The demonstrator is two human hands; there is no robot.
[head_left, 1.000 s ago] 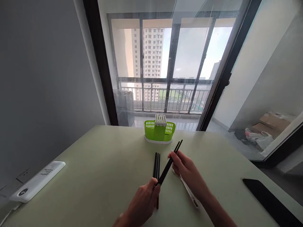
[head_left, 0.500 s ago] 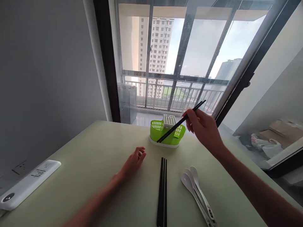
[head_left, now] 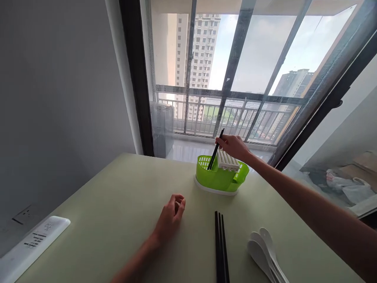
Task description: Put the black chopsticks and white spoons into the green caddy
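Observation:
My right hand (head_left: 232, 145) pinches a pair of black chopsticks (head_left: 214, 155) near their upper ends. Their lower ends are down at the left compartment of a green utensil holder (head_left: 210, 179), which has a white slatted piece (head_left: 227, 159) at its middle and a white base. My left hand (head_left: 171, 212) rests on the table, fingers loosely curled with a small gap, and I see nothing in it. More black chopsticks (head_left: 221, 247) lie side by side in front of the holder. To their right are white spoons (head_left: 263, 251), stacked together and partly cut off below.
The pale green table (head_left: 126, 188) carries a white power strip (head_left: 41, 239) at its left edge. A grey wall (head_left: 59, 98) stands on the left. Beyond the table's far edge is a glass sliding door (head_left: 250, 59) with a balcony. Bags (head_left: 353, 186) lie behind glass at right.
My right hand has carried the chopsticks left and tipped them steeper, their lower ends now at the holder's left compartment. The view has shifted slightly; my left hand stays on the table.

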